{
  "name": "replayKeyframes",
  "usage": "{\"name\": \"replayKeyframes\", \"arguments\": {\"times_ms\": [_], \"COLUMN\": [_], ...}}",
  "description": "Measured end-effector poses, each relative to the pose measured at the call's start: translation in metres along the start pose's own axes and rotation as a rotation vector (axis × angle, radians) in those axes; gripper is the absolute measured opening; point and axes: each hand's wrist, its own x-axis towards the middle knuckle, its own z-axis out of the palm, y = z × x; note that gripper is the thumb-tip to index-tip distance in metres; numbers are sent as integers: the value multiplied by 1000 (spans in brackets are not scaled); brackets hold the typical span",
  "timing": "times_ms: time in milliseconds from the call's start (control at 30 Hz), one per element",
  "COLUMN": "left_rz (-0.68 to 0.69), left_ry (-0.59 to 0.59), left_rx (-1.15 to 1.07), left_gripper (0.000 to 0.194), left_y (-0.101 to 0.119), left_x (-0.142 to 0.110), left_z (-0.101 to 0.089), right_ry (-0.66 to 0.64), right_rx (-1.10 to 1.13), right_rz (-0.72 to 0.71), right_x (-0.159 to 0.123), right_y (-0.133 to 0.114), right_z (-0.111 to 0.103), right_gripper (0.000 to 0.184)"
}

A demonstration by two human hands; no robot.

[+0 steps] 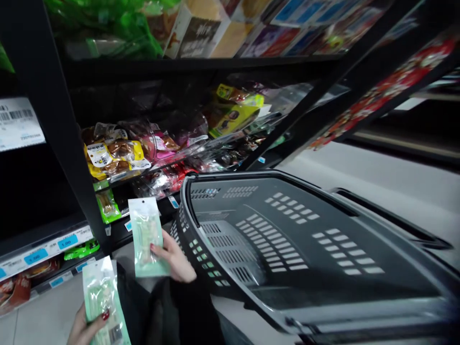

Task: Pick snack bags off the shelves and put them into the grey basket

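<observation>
My left hand [84, 327], at the bottom left, grips a pale green snack packet [102, 297] with a white top and a barcode near its lower edge. A similar pale green snack packet [145, 227], with a hang hole in its white top, is pinched by my right hand [178, 258], thumb across its front. Both packets are held upright and apart from each other. Just right of my right hand stands a grey shopping basket [283, 282] with slotted walls, its visible inside bare. The fingers behind both packets are hidden.
Black shelving [61, 120] rises ahead, holding yellow snack bags [120, 155], a green packet [108, 203] and boxes [197, 28]. Price labels [46, 254] line the lower left shelf edge. The basket's handle [391, 215] lies along its far rim. Pale floor [46, 316] shows below.
</observation>
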Motion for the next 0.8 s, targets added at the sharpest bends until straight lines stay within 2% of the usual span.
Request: {"name": "replayKeyframes", "arguments": {"times_ms": [67,133,300,433,600,800], "left_rz": [2,14,52,111,168,182], "left_ry": [-54,-87,-206,-232,-276,-235], "left_rx": [57,120,189,214,271,288], "left_gripper": [59,57,48,46,42,41], "left_y": [2,5,9,5,-1,-3], "left_x": [-3,-7,-18,-19,-17,-17], "left_z": [1,4,19,28,30,31], "right_ry": [-18,-36,-27,-12,-7,-5], "right_rx": [323,526,581,562,512,524], "right_rz": [-13,-3,22,38,28,31], "right_x": [-44,-78,-125,-145,-155,-161], "right_y": [3,5,7,2,-5,-11], "right_z": [7,19,39,42,41,39], "right_gripper": [44,44,46,44,41,40]}}
